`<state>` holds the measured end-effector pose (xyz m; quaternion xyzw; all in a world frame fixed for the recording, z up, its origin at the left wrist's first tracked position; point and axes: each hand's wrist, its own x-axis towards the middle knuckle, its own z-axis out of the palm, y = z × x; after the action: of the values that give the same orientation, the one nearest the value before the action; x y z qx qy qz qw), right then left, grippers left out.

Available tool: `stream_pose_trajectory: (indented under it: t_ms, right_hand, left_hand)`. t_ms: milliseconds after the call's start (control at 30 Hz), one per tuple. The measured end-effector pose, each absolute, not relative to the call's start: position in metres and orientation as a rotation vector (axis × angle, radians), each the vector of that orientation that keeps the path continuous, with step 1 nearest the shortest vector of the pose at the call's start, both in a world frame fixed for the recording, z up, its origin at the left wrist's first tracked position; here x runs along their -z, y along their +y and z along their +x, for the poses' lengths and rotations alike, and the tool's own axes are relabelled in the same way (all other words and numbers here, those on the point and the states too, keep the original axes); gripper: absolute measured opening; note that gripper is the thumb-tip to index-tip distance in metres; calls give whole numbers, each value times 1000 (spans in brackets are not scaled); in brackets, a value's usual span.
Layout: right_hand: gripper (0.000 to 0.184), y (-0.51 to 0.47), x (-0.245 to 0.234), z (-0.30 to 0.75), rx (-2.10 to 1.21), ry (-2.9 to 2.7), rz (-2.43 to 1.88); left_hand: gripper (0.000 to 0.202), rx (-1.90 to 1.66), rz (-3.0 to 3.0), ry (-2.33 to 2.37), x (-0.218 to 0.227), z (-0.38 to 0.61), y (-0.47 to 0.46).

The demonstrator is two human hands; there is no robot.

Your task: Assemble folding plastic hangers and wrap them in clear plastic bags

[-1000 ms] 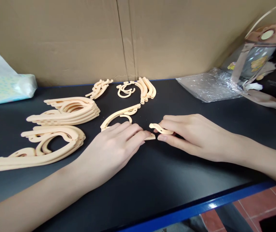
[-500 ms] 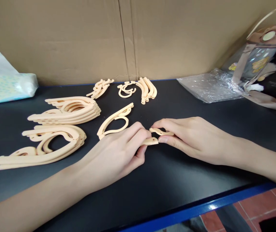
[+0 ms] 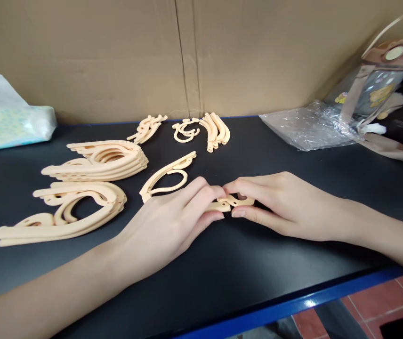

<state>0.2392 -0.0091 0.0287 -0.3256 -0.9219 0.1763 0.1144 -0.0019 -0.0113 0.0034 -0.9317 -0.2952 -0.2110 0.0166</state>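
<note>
Near the middle of the black table, my left hand (image 3: 182, 214) pinches a beige plastic hanger arm (image 3: 220, 206), whose end with a small hole sticks out past the fingertips. My right hand (image 3: 286, 202) grips a small curved beige hanger piece (image 3: 245, 202) between thumb and fingers, its tip at the arm's end. Just beyond my left hand shows a folding hanger (image 3: 164, 170) with a round hook. Its lower end disappears behind that hand, so I cannot tell whether the arm I hold belongs to it.
Two stacks of folded hangers, a far one (image 3: 116, 175) and a near one (image 3: 92, 225), lie at left. Small pieces (image 3: 148, 128), hooks (image 3: 186, 137) and curved arms (image 3: 219, 131) sit by the cardboard wall (image 3: 116, 56). A tissue pack (image 3: 18, 127), plastic bag (image 3: 300, 129) and strapped bottle (image 3: 378, 89) flank them.
My right hand's small piece has come against the end of the hanger arm, closing the gap. My left index finger has stretched out toward the joint.
</note>
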Motion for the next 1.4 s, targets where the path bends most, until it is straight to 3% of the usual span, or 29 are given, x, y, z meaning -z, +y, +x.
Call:
stream_pose_trajectory:
  t_ms: [267,1400]
  right_hand:
    - [26,-8,-28,238,-637,-2638,-981]
    - [36,-10,-25,239,-396,-2648,-952]
  left_hand:
    - [24,681,-2880,-896,-9,-1,-10]
    - [19,769,-2961,-944,-6,0,-8]
